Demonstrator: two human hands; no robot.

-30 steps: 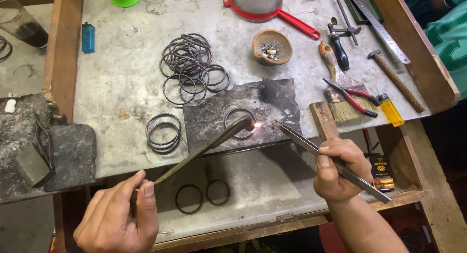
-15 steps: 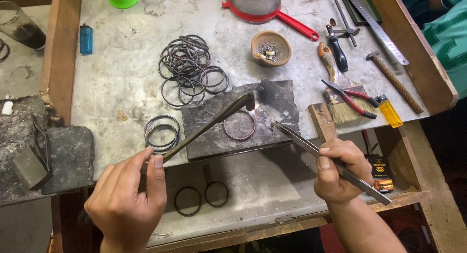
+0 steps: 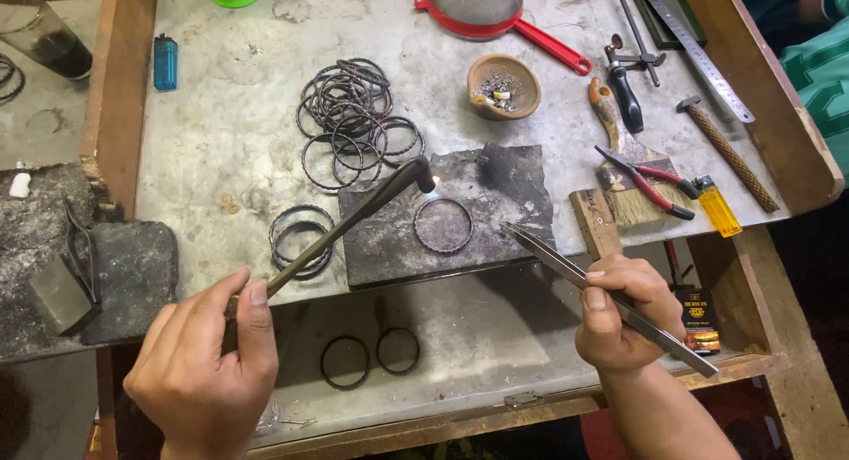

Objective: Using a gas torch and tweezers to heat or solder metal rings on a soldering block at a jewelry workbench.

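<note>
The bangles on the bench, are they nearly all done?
Can't tell what's finished. One ring lies on the dark slab; the left hand holds a torch lit beside it, the right hand tweezers. A pile of bangles waits behind.

Single head view, steeply down, close over workbench (image 3: 221,141)

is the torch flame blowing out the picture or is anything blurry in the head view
Head view: the flame at the torch tip is a small bright spot with no wide glare; the bangle on the dark slab reads sharp; left hand and right hand with the tweezers look sharp; light is even with soft shadows.
</note>
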